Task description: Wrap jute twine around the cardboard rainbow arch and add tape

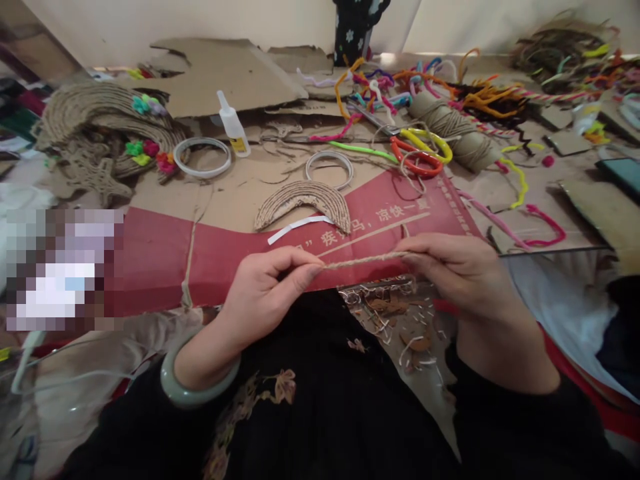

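Observation:
A short length of tan twine [361,261] is stretched between my two hands above the front edge of the red-printed cardboard [240,247]. My left hand [265,290] pinches one end between thumb and forefinger. The other end is pinched in my right hand [457,273], with a bit of twine sticking up beside its fingertips. Just beyond my hands lies a twine-covered arch [305,200], and a white paper strip [299,228] rests by its inner edge. Another strand of twine [190,260] runs across the cardboard on the left.
Behind are two tape rolls [203,172] [350,175], a glue bottle [234,130], red and yellow scissors [416,159], a twine spool [453,130] and colourful pipe cleaners [520,183]. Twine-covered arches [85,120] are piled at the left. Scraps [400,320] lie below the cardboard.

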The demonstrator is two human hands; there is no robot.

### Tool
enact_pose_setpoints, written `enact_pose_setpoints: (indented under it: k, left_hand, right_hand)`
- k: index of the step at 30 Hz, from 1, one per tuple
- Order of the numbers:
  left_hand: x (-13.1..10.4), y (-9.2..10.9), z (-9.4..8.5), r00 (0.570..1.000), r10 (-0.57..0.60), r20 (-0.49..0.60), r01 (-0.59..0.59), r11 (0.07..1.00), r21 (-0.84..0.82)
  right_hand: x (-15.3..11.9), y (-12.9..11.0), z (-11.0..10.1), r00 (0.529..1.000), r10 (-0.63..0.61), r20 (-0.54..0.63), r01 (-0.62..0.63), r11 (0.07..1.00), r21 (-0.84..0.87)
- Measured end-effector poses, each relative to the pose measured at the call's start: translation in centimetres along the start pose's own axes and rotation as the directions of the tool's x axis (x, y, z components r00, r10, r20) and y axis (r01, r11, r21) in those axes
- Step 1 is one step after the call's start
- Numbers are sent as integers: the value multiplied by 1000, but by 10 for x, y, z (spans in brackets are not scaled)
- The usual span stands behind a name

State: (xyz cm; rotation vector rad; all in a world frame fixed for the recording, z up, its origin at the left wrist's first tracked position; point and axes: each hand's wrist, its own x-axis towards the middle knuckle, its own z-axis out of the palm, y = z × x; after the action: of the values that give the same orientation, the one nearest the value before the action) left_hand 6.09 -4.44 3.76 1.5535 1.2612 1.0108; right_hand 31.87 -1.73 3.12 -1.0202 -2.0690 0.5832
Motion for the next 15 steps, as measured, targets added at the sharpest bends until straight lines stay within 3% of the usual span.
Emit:
enact_pose_setpoints:
  k: [4,8,12,15]
  left_hand:
    - [1,-5,0,1000,-9,-13,9,1000,7]
    - [5,-10,3,999,-2,42,3,1000,-12]
    - [5,-12,2,997,-6,75,7,1000,-20]
    - [4,-13,2,996,-19,89,21,1000,-23]
  right_hand:
    - [-14,6,-4,983,134,-122,-121,987,109]
    - [-18,11,0,922,259,-288,-174,941,289]
    - [-9,18,5,859,311,-406,-31,824,566]
    - [-4,15,9,801,363,-476,47,754,655]
